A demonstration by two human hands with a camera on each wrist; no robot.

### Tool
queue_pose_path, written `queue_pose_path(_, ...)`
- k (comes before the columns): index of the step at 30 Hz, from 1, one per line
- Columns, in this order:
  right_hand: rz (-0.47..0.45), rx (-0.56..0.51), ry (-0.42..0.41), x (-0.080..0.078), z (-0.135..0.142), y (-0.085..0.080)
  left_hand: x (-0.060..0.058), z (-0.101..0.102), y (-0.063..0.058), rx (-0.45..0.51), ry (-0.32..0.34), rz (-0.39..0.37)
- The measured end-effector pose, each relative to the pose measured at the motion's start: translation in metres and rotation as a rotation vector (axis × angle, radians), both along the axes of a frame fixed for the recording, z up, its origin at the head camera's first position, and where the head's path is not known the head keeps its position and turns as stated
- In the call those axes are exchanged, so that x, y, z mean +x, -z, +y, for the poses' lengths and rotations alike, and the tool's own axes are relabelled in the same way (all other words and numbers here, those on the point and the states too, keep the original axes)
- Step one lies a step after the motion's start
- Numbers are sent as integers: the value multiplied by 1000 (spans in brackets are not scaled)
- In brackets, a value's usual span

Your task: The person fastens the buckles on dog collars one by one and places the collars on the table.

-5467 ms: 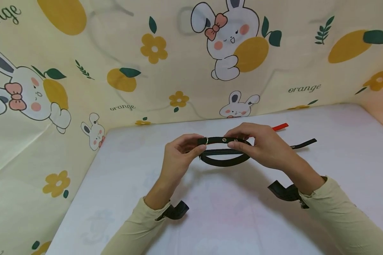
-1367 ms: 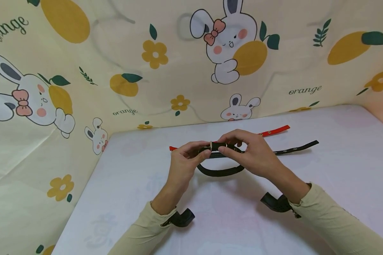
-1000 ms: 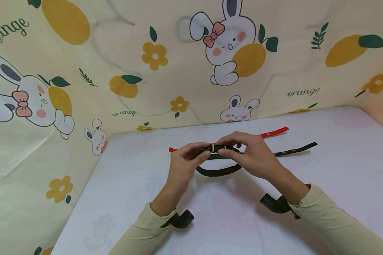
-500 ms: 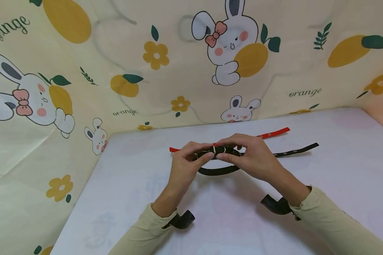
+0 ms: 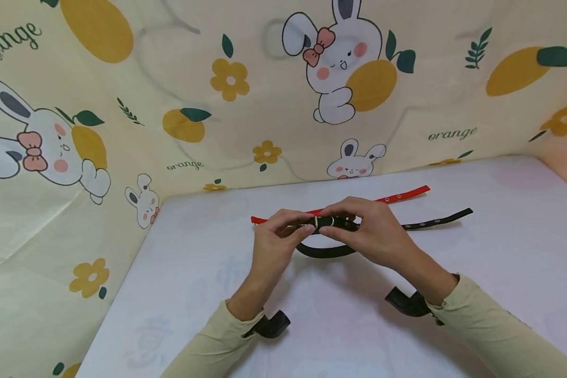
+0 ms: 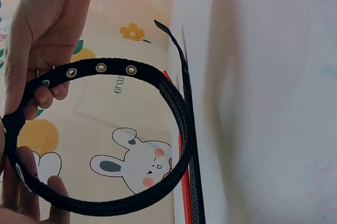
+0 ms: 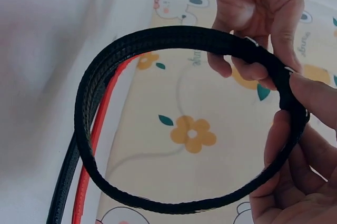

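Note:
A black collar [image 5: 326,252], bent into a closed loop with a metal buckle and ring, is held up above the table between both hands. My left hand [image 5: 274,241] pinches it at the left of the buckle, thumb in front and fingers behind. Just right of the buckle, my right hand [image 5: 375,228] pinches the same band. The two hands' fingertips nearly meet there. In the left wrist view several metal eyelets run along the collar [image 6: 116,208]. The right wrist view shows the loop of the collar [image 7: 179,206] as round; fingers partly cover the buckle.
Behind the hands, a red strap [image 5: 401,197] with eyelets lies on the white table [image 5: 340,325]. A second black strap [image 5: 439,222] with eyelets lies nearer. A printed cloth wall [image 5: 264,121] stands along the table's back and left side.
Compared with several seconds ago, my hands have come closer together on the collar and its buckle now sits between their fingertips. Within the last second they shift only slightly.

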State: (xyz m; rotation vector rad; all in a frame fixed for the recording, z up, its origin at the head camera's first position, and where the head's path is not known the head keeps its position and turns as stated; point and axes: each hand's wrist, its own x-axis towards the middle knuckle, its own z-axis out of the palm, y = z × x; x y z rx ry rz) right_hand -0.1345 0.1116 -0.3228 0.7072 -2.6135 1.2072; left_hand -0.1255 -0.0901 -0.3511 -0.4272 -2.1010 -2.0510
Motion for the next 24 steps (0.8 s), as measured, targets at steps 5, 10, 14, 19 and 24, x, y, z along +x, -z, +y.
queue_pose_path(5, -10, 43, -5, -1, -1, 1, 1, 2, 0, -11, -26, -20)
queue_pose_path(10, -7, 52, 2, -1, 0, 1, 1, 2, -2, -1, -46, -31)
queue_pose_path(14, -9, 57, 1, -3, 2, 0, 0, 1, -5, 28, -57, -75)
queue_pose_path(19, -6, 65, -9, -4, 5, -2, -1, 1, -8, 88, -58, -143)
queue_pose_path(24, 11, 56, -6, -6, 7, -1, -1, 1, -9, 80, -16, -176)
